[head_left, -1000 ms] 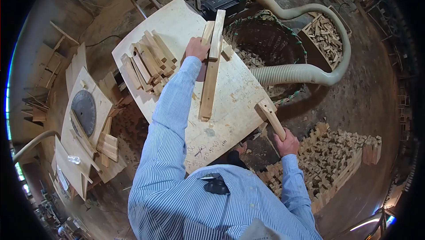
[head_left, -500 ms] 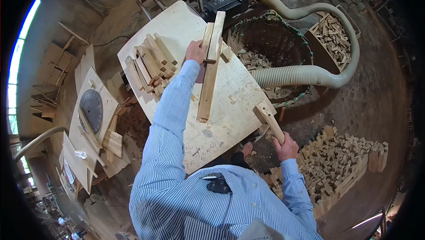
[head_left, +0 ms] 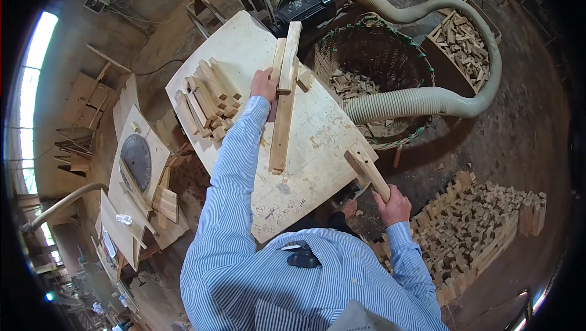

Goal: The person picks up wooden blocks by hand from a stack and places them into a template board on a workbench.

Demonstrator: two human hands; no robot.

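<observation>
My left hand (head_left: 262, 84) is closed at the left side of a pale wooden piece (head_left: 279, 65) on the tabletop, its fingertips partly hidden. Against that piece lies a longer wooden bar (head_left: 292, 50), with a small block (head_left: 303, 78) on its right. A brown wooden guide strip (head_left: 281, 135) runs from there toward me. My right hand (head_left: 394, 206) is wrapped round a wooden lever (head_left: 370, 171) at the table's near right corner. Several cut wooden sticks (head_left: 207, 96) are stacked left of my left hand.
The pale worktable (head_left: 311, 166) has handwritten marks near its front edge. Beyond it are a black motor (head_left: 308, 7), a wicker basket (head_left: 421, 111) with offcuts and a ribbed hose (head_left: 403, 104). Many small blocks (head_left: 476, 227) are piled at right. A round saw blade (head_left: 135, 163) lies left.
The whole view has shifted slightly. Both hands keep their holds, the left at the wooden piece and the right on the lever, with little visible movement.
</observation>
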